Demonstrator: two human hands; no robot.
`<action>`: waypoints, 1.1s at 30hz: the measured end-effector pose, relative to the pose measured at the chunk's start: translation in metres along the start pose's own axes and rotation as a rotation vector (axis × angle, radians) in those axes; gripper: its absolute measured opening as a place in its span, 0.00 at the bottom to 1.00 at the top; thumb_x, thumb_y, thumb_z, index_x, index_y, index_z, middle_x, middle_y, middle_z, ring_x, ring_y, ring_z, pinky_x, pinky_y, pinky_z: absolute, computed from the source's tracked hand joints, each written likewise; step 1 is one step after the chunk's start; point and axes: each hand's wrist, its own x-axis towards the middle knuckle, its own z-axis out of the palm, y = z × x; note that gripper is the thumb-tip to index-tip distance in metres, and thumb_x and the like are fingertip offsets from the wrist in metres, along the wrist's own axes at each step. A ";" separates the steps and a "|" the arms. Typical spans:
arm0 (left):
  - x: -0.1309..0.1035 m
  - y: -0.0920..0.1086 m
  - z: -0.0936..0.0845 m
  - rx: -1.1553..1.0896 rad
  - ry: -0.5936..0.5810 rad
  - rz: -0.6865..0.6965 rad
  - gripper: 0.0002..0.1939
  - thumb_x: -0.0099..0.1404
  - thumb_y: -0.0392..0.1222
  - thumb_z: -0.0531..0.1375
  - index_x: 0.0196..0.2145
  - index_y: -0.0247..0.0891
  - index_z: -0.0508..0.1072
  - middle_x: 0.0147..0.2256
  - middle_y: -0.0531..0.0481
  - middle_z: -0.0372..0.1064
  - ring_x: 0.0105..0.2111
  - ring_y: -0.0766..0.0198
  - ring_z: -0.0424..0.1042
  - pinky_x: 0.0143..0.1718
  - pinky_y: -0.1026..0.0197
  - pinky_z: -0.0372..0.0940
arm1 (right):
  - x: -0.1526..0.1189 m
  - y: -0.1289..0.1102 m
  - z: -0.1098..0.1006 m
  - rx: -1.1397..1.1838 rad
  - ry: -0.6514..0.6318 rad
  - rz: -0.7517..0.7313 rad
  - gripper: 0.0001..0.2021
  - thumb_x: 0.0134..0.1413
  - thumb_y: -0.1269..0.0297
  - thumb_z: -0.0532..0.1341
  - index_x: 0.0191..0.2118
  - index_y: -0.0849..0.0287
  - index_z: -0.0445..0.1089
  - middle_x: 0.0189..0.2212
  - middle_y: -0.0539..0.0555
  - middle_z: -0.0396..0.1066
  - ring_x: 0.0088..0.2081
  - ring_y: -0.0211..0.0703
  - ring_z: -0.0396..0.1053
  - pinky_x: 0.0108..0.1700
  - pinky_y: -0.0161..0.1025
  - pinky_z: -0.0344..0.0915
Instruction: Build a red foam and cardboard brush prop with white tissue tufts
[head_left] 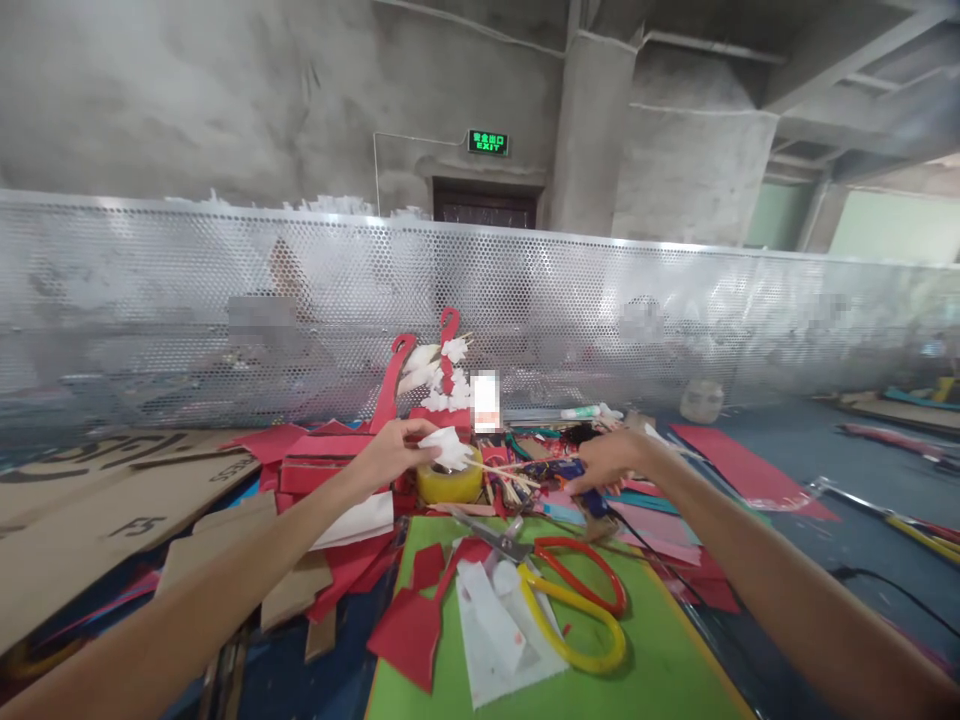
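My left hand (395, 452) is closed on a white paper flower (448, 447), held just above a roll of yellow tape (450, 487). A thin pale stick runs from the flower to the right. My right hand (611, 458) is wrapped round a dark blue glue gun (596, 503), its nozzle end toward the flower and its black cord trailing forward. In front of both hands, scissors (517, 547) with one red and one yellow handle lie on a green board (420, 690). White tissue paper (480, 675) and a red card shape (409, 630) lie beside them.
Upright red card hooks (390, 385) with white paper blossoms (450, 390) stand behind the tape. Cardboard (112, 510) covers the left side. A red sheet (742, 465) and a jar (702, 401) are at right. A perforated metal panel (337, 290) crosses behind the table.
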 end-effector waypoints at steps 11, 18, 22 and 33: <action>0.004 -0.009 -0.008 0.073 -0.073 0.037 0.15 0.58 0.49 0.68 0.38 0.36 0.77 0.36 0.49 0.76 0.36 0.60 0.73 0.40 0.61 0.67 | 0.023 0.055 0.008 0.325 -0.030 -0.032 0.26 0.43 0.38 0.66 0.26 0.60 0.69 0.21 0.52 0.67 0.22 0.39 0.64 0.25 0.36 0.59; 0.003 -0.005 -0.007 0.068 -0.071 0.037 0.16 0.56 0.49 0.69 0.37 0.35 0.77 0.35 0.49 0.74 0.36 0.60 0.72 0.39 0.61 0.66 | 0.012 0.062 -0.009 0.459 0.297 -0.140 0.26 0.46 0.37 0.65 0.26 0.59 0.65 0.18 0.45 0.55 0.20 0.34 0.53 0.23 0.35 0.47; 0.001 0.000 -0.005 0.001 -0.061 0.008 0.17 0.55 0.51 0.69 0.36 0.35 0.76 0.34 0.49 0.74 0.35 0.60 0.73 0.37 0.61 0.67 | 0.019 0.048 -0.006 0.753 0.481 -0.294 0.23 0.49 0.42 0.66 0.32 0.61 0.68 0.25 0.50 0.66 0.25 0.36 0.61 0.26 0.36 0.55; -0.002 0.001 -0.004 -0.181 -0.059 -0.042 0.19 0.56 0.52 0.70 0.37 0.34 0.75 0.34 0.49 0.74 0.34 0.63 0.73 0.39 0.61 0.68 | 0.017 -0.009 0.000 1.263 0.354 -0.940 0.17 0.59 0.50 0.64 0.44 0.56 0.61 0.33 0.49 0.63 0.31 0.36 0.64 0.32 0.36 0.61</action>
